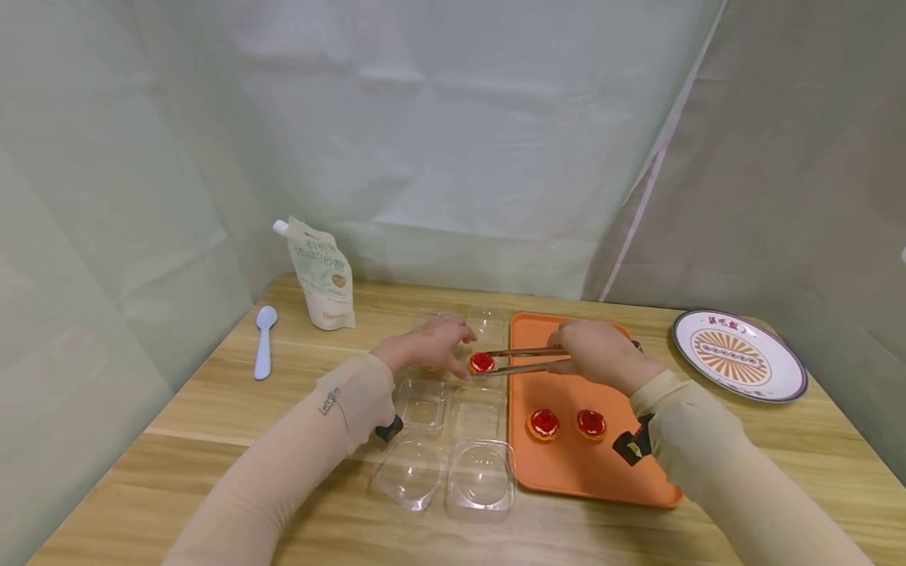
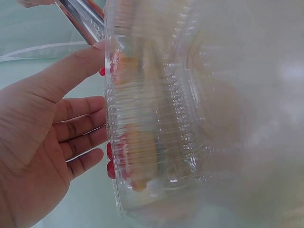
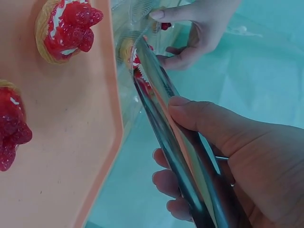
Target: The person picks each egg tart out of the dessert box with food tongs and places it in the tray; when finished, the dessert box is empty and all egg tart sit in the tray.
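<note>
My right hand [image 1: 598,354] grips metal tongs [image 3: 164,121], thumb on one arm and fingers curled under the other. At the tongs' tips is a red-topped fruit tart [image 1: 482,362], over the clear plastic container [image 2: 147,109]. Spread around the container's edge, my left hand [image 1: 432,343] has its thumb and fingertips touching the rim, with fingers fairly straight. Another tart [image 2: 137,159] sits in the container, mostly hidden by the left hand in the head view. Two more tarts, one nearer the container [image 1: 543,424] and one farther right [image 1: 591,424], lie on the orange tray [image 1: 587,472].
Clear plastic boxes with open lids [image 1: 483,475] stand in front of the left hand. A white pouch [image 1: 322,275] and a pale blue spoon [image 1: 264,342] are at the left. A patterned plate [image 1: 739,358] lies beyond the tray at the right.
</note>
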Motion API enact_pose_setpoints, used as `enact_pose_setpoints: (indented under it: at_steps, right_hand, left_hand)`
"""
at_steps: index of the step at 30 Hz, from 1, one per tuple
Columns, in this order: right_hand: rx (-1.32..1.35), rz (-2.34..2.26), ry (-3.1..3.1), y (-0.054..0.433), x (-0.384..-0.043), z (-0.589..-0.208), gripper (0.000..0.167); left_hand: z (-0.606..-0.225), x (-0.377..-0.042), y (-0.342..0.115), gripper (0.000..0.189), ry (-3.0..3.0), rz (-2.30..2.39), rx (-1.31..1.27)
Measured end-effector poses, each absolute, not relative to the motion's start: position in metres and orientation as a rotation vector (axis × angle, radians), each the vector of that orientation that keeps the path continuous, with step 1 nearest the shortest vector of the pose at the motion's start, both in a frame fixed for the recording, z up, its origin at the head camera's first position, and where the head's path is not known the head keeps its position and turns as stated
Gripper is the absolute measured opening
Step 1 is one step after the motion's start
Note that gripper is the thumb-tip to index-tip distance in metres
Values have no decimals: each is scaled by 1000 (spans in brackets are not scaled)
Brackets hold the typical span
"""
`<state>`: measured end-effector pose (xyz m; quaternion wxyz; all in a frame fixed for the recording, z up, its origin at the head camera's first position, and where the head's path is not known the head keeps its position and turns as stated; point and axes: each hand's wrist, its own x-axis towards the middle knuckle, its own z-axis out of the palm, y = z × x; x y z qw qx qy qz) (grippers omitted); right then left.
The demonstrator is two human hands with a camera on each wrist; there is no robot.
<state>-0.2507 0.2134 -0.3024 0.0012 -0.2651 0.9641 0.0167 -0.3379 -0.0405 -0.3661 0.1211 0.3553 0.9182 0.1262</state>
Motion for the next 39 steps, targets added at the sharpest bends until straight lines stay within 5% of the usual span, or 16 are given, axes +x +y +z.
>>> enact_pose_setpoints:
  at_steps: [39]
  right_hand:
    - [-777,42,3152,258,-210,-261,22]
  left_hand:
    - [-367,-339,-39,69,2676,322,1015]
